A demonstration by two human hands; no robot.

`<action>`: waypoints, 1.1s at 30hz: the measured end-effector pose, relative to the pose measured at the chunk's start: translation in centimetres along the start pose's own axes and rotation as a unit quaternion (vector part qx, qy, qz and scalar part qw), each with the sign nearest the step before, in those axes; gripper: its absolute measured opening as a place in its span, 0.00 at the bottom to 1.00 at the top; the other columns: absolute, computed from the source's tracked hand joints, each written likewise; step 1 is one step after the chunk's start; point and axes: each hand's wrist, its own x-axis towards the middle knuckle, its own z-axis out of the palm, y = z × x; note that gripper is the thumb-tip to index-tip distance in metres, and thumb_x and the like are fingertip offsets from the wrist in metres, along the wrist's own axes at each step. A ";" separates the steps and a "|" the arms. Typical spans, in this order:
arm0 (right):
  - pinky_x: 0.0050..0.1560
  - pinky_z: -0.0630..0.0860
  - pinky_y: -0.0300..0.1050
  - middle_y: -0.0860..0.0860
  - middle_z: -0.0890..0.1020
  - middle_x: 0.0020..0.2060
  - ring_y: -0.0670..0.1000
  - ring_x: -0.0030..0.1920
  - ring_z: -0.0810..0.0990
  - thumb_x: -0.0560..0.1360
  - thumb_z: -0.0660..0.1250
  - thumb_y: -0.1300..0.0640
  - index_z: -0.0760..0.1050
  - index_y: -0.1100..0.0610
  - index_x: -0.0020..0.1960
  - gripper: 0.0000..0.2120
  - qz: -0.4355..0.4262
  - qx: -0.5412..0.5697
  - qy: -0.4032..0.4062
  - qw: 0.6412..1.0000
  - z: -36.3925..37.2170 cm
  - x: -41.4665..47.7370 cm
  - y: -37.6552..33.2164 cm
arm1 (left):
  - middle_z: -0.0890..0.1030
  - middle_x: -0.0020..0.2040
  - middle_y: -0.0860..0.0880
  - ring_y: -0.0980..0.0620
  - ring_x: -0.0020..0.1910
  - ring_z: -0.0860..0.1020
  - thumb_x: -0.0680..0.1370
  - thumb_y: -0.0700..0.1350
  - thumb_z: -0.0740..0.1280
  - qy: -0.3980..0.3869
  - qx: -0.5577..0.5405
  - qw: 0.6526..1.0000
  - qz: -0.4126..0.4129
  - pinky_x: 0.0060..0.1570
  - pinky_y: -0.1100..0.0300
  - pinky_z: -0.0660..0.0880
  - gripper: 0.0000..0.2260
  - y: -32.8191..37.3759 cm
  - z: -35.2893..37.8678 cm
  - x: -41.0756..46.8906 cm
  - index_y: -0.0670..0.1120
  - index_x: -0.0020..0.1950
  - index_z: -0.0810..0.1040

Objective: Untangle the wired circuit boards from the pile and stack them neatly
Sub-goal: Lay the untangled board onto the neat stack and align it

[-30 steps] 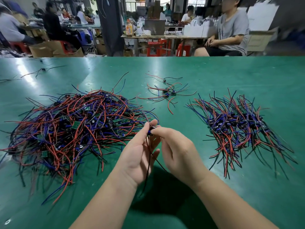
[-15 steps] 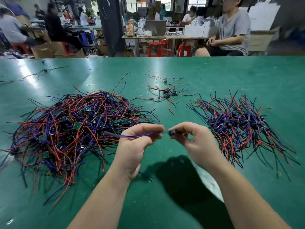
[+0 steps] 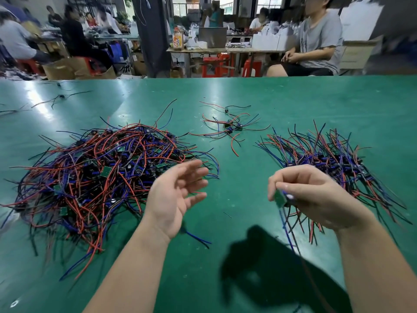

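A big tangled pile (image 3: 101, 168) of small green circuit boards with red, blue and black wires lies at the left of the green table (image 3: 237, 222). A tidier stack of the same boards (image 3: 334, 159) lies at the right, wires fanned out. My right hand (image 3: 313, 195) pinches one small green circuit board (image 3: 280, 198) just left of that stack, its blue and dark wires hanging down towards me. Beside the pile's right edge, my left hand (image 3: 178, 195) hovers open, palm up, fingers spread, holding nothing.
A few loose wired boards (image 3: 230, 128) lie in the far middle of the table. Stray wires (image 3: 61, 98) lie at the far left. Beyond the table's far edge, a person in a grey shirt (image 3: 316, 39) sits, with other workers and benches behind.
My left hand has let go of the wires and drawn back left, opening. My right hand has carried the board to the right, towards the stack, with its wires now hanging free.
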 end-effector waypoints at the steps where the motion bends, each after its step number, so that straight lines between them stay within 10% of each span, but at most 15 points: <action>1: 0.32 0.64 0.37 0.51 0.79 0.29 0.47 0.31 0.72 0.69 0.64 0.60 0.82 0.60 0.36 0.09 0.007 -0.040 -0.001 0.999 0.3 0.2 0.1 | 0.85 0.43 0.46 0.50 0.39 0.82 0.80 0.49 0.55 -0.024 0.052 0.998 -0.034 0.33 0.62 0.78 0.16 -0.4 0.5 -0.1 0.45 0.47 0.80; 8: 0.36 0.69 0.49 0.50 0.76 0.31 0.51 0.32 0.71 0.71 0.71 0.63 0.75 0.52 0.42 0.08 -0.004 -0.243 0.088 0.966 2.9 1.9 2.2 | 0.84 0.37 0.44 0.50 0.33 0.82 0.76 0.51 0.65 -0.146 0.163 0.970 -0.108 0.36 0.59 0.79 0.11 -3.6 3.6 -1.7 0.43 0.46 0.78; 12: 0.47 0.62 0.47 0.46 0.75 0.39 0.48 0.43 0.73 0.64 0.78 0.53 0.71 0.50 0.38 0.14 -0.083 -0.483 0.226 0.842 3.8 2.4 2.7 | 0.79 0.31 0.49 0.57 0.23 0.72 0.82 0.48 0.58 -0.095 0.121 0.978 -0.140 0.26 0.62 0.75 0.12 -3.4 3.3 -1.6 0.42 0.48 0.76; 16: 0.38 0.64 0.45 0.49 0.71 0.28 0.54 0.29 0.72 0.69 0.73 0.50 0.73 0.55 0.27 0.17 -0.174 -0.521 0.277 0.789 4.1 2.7 3.0 | 0.79 0.30 0.51 0.59 0.20 0.65 0.83 0.51 0.54 -0.054 0.016 0.976 -0.212 0.19 0.68 0.65 0.15 -2.5 3.0 -1.3 0.45 0.48 0.77; 20: 0.36 0.65 0.50 0.57 0.72 0.28 0.55 0.31 0.71 0.78 0.60 0.44 0.75 0.58 0.30 0.25 -0.018 -0.502 0.147 0.852 4.9 3.0 4.2 | 0.80 0.30 0.48 0.58 0.19 0.65 0.83 0.50 0.53 -0.021 -0.098 0.970 -0.221 0.17 0.70 0.63 0.14 -2.1 2.9 -1.1 0.44 0.48 0.74; 24: 0.36 0.65 0.44 0.57 0.79 0.31 0.48 0.32 0.68 0.76 0.64 0.47 0.82 0.55 0.40 0.14 0.067 -0.060 0.142 0.986 6.2 3.7 4.5 | 0.80 0.30 0.49 0.58 0.18 0.63 0.82 0.50 0.54 -0.060 -0.075 0.973 -0.209 0.16 0.70 0.60 0.14 -1.9 2.6 -1.0 0.44 0.48 0.75; 27: 0.40 0.62 0.42 0.52 0.78 0.34 0.47 0.31 0.68 0.67 0.68 0.49 0.83 0.59 0.43 0.14 0.085 0.175 0.119 0.974 5.9 3.9 4.7 | 0.79 0.30 0.49 0.59 0.18 0.62 0.82 0.50 0.55 -0.113 -0.007 0.970 -0.216 0.15 0.69 0.59 0.15 -1.8 2.5 -1.3 0.44 0.47 0.76; 33: 0.32 0.71 0.33 0.52 0.82 0.31 0.45 0.30 0.76 0.67 0.69 0.56 0.82 0.60 0.39 0.07 0.088 0.134 0.127 0.979 5.1 3.6 4.7 | 0.83 0.36 0.43 0.54 0.22 0.73 0.81 0.54 0.59 -0.076 0.133 0.977 -0.150 0.21 0.66 0.70 0.18 -2.8 3.1 -1.5 0.42 0.46 0.80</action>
